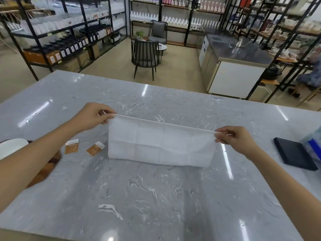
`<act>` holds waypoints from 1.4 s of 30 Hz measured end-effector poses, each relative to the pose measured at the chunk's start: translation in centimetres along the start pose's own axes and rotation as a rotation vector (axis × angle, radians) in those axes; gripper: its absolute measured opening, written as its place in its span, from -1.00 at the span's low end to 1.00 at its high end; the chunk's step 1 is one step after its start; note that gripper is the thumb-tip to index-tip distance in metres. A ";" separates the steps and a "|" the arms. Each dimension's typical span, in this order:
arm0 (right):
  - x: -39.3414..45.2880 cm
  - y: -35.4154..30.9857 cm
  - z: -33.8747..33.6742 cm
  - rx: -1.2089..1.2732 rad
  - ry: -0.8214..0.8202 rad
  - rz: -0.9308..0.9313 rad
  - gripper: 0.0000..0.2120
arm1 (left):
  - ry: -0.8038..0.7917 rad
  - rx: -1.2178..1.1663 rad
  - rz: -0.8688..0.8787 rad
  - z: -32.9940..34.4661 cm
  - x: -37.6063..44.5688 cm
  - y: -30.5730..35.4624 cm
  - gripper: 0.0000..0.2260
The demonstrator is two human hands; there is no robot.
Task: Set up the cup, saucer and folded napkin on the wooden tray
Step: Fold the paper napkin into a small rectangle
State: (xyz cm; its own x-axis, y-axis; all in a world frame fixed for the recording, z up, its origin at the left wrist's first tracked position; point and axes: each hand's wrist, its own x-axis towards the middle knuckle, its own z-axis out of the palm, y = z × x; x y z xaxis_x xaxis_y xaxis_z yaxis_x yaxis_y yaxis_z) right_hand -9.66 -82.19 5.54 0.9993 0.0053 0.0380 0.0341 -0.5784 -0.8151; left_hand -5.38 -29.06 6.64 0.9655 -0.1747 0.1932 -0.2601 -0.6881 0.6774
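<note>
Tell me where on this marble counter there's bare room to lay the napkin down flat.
The widest bare patch is the near counter, in front of the napkin and between both forearms. The strip beyond the napkin's top edge is bare too. It is crowded on the left by two sachets and the wooden tray, and on the right by the black box.

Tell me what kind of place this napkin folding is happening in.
Likely a shop or showroom with a small café corner: tall black metal shelves packed with rows of bottles, dark slatted chairs around a small round table, and a steel service counter behind the grey marble worktop.
</note>
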 end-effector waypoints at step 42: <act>-18.2 11.6 9.5 -0.495 0.081 -0.176 -0.74 | -0.099 0.227 0.090 11.1 -21.5 -5.4 -0.68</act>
State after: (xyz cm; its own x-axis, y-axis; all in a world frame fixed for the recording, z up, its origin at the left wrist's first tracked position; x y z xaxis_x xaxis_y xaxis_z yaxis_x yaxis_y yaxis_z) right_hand -27.33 -81.26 -10.09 0.9739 0.0855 0.2101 0.1694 -0.8902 -0.4229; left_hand -24.63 -29.40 -9.03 0.9382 -0.3027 0.1679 -0.3460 -0.8049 0.4822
